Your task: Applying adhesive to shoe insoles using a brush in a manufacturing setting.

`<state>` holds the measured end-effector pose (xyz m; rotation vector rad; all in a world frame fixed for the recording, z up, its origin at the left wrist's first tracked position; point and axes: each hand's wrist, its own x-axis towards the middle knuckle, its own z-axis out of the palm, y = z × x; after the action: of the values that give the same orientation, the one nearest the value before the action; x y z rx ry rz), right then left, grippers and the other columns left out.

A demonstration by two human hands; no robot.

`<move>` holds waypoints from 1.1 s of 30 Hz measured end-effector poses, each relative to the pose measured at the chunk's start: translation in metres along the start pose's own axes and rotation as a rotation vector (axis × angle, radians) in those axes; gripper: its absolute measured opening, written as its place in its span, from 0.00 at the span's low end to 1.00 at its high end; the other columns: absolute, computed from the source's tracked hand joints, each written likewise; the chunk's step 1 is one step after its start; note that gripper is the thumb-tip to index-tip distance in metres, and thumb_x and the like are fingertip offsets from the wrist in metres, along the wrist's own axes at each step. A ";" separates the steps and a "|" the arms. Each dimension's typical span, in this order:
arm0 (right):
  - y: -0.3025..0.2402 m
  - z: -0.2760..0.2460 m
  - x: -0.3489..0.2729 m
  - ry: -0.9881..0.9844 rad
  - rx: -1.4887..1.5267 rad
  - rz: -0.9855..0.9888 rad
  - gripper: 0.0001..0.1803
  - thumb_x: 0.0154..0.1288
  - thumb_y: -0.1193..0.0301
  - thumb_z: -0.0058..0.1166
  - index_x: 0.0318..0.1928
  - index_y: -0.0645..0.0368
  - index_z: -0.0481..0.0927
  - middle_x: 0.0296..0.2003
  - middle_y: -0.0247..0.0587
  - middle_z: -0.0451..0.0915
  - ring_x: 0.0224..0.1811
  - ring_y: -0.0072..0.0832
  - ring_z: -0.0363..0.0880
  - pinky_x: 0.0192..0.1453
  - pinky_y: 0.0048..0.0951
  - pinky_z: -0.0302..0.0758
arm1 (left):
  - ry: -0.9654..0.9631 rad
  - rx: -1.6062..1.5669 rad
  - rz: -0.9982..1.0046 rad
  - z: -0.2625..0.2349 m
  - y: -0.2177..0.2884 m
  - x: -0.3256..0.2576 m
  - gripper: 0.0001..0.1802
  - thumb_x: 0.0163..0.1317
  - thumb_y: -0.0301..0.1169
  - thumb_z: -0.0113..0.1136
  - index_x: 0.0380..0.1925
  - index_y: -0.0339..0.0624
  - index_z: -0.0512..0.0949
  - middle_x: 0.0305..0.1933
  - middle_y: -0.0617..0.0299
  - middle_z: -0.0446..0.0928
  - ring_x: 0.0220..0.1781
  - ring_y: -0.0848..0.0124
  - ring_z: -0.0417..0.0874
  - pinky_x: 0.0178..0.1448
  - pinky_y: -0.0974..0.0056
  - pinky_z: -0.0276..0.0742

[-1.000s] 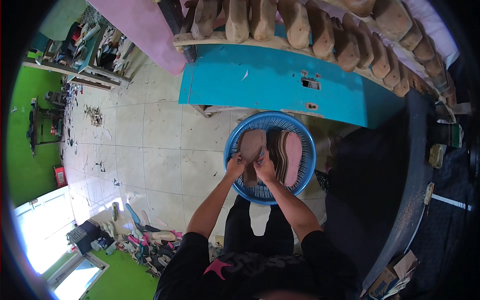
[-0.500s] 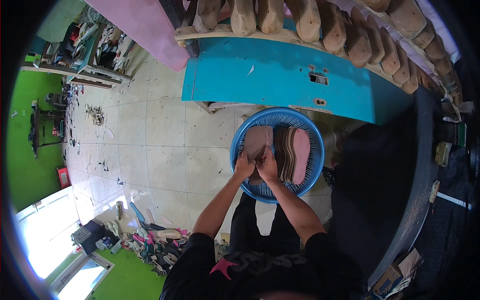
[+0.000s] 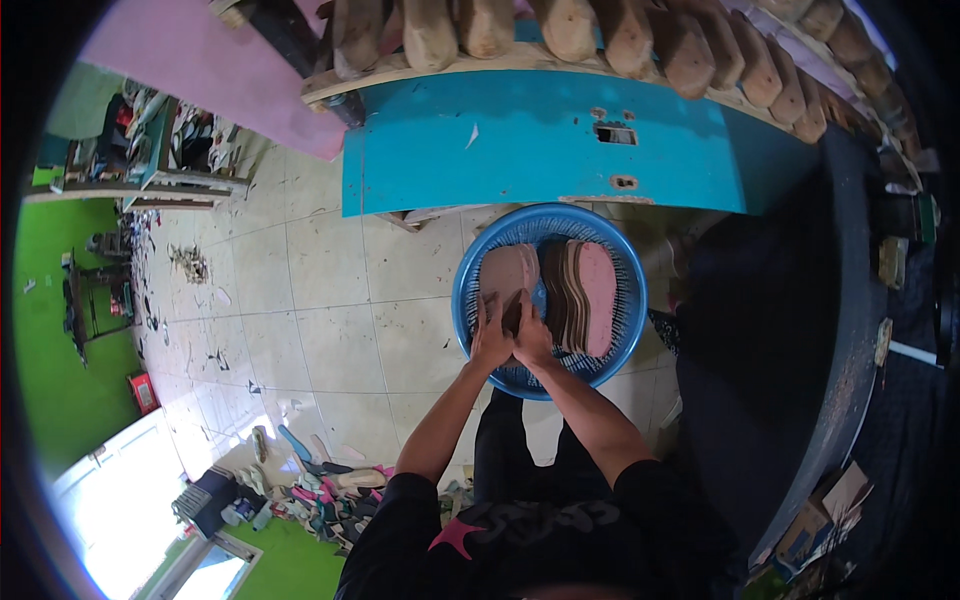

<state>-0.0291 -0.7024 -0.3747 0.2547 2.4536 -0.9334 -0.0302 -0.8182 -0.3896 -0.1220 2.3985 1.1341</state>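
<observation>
Both hands gripping same dark insole piece (image 3: pixel 512 312): left hand (image 3: pixel 490 340), right hand (image 3: pixel 533 340) pinching it over blue basket (image 3: pixel 480 350). Pink-brown insole stack (image 3: pixel 580 297) leaning on edge inside basket, just beside. Risk: knuckles nudging stack, toppling it; piece slipping from pinch into basket.

Pale floor tiles (image 3: pixel 300 300) spread out below me, littered with scraps toward nine o'clock. At twelve o'clock stands a turquoise cabinet panel (image 3: pixel 540 145) under a wooden shelf (image 3: pixel 520 60) lined with wooden shoe lasts (image 3: pixel 600 30). A pink sheet (image 3: pixel 210 70) hangs at eleven o'clock. Green walls (image 3: pixel 60 380) run along nine o'clock, and bright daylight pours through a doorway (image 3: pixel 120 500) at seven o'clock. A dark worktop (image 3: pixel 850 300) curves past three o'clock.
</observation>
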 end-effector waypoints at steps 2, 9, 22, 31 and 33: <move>-0.003 0.000 -0.002 -0.009 0.007 0.029 0.50 0.52 0.65 0.60 0.69 0.52 0.42 0.56 0.63 0.65 0.47 0.60 0.75 0.51 0.52 0.74 | -0.056 0.028 -0.010 0.001 -0.003 0.001 0.43 0.51 0.26 0.52 0.69 0.43 0.48 0.71 0.32 0.36 0.70 0.35 0.51 0.71 0.51 0.55; 0.008 -0.018 -0.021 0.045 0.075 0.059 0.43 0.52 0.67 0.59 0.66 0.52 0.51 0.51 0.57 0.68 0.47 0.56 0.76 0.50 0.52 0.73 | -0.034 0.178 -0.016 -0.001 0.008 0.000 0.43 0.50 0.28 0.55 0.68 0.41 0.51 0.71 0.34 0.38 0.72 0.42 0.48 0.73 0.52 0.50; 0.112 -0.198 -0.136 0.464 0.802 -0.190 0.15 0.58 0.74 0.53 0.46 0.64 0.76 0.33 0.40 0.81 0.33 0.26 0.79 0.40 0.26 0.75 | -0.015 0.142 0.283 -0.015 0.167 -0.033 0.25 0.54 0.28 0.56 0.55 0.40 0.70 0.67 0.37 0.56 0.70 0.45 0.55 0.72 0.53 0.51; 0.227 -0.355 -0.326 1.124 1.030 -0.148 0.11 0.61 0.75 0.55 0.45 0.62 0.77 0.34 0.37 0.81 0.36 0.20 0.79 0.39 0.23 0.75 | -0.298 -0.001 0.765 0.116 0.415 -0.084 0.20 0.58 0.28 0.54 0.52 0.42 0.73 0.65 0.48 0.63 0.67 0.54 0.63 0.66 0.56 0.62; 0.255 -0.375 -0.381 1.278 1.004 -0.145 0.12 0.60 0.76 0.56 0.45 0.63 0.77 0.37 0.39 0.81 0.38 0.22 0.79 0.41 0.23 0.75 | -0.402 -0.030 0.841 0.150 0.470 -0.111 0.19 0.59 0.28 0.54 0.52 0.42 0.74 0.65 0.48 0.63 0.67 0.55 0.63 0.65 0.57 0.63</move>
<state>0.2402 -0.2621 -0.0843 1.3635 2.6674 -2.6201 -0.0052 -0.4134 -0.0884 1.0873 2.0740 1.3555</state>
